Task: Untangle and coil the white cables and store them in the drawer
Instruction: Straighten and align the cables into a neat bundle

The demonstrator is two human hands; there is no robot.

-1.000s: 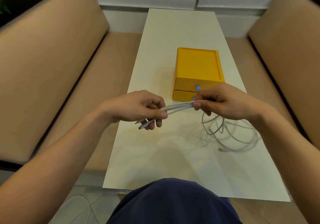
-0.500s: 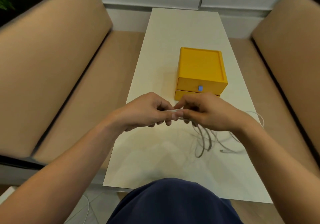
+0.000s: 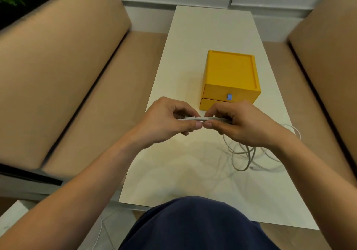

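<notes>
Both hands pinch the same short, flat bundle of white cables above the table, thumbs nearly meeting under it. To the left of the grip, the left hand has its fingers curled over the top of the strands and its thumb pressed up from below. At the grip itself several runs of cable lie side by side, though how many cannot be made out. To the right, the right hand closes on the bundle in the same way, and from under its palm the loose remainder hangs down in slack loops onto the table, with a connector tip lying at the near edge of the loops. Beyond the grip, slightly right, stands the yellow drawer box, both drawers closed.
</notes>
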